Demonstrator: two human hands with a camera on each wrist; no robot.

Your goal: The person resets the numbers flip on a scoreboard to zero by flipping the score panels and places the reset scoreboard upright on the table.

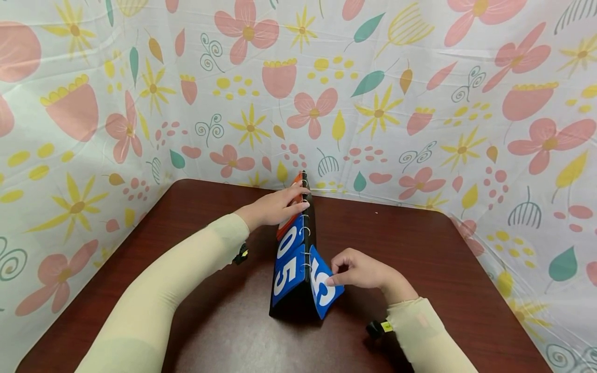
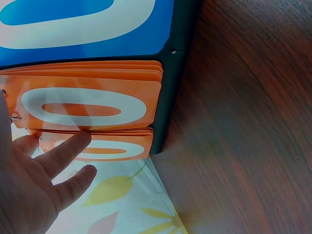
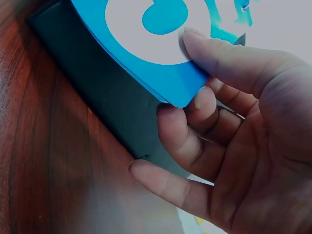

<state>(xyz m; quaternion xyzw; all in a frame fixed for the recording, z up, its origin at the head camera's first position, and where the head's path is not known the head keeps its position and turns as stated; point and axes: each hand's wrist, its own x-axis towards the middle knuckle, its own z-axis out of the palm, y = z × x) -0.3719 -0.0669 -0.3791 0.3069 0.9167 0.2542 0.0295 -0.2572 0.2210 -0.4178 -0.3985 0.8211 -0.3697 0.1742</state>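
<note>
A tent-shaped black flip scoreboard (image 1: 294,305) stands on the table, with ring-bound number cards along its ridge. Blue cards (image 1: 289,272) reading 0 and 5 hang on its left face at the near end. Orange cards (image 2: 90,107) showing 0 hang farther along. My left hand (image 1: 280,204) rests at the ridge near the far end, fingers extended. On the right side, my right hand (image 1: 361,269) pinches the lower corner of blue cards (image 3: 146,73) between thumb and fingers. Those cards are lifted away from the black panel; their white digit is partly covered by the thumb.
The dark reddish-brown table (image 1: 219,321) extends around the scoreboard. Behind it hangs a white curtain (image 1: 326,67) printed with flowers and leaves. Each forearm wears a pale sleeve (image 1: 186,269) with a small black device (image 1: 374,329) near the wrist.
</note>
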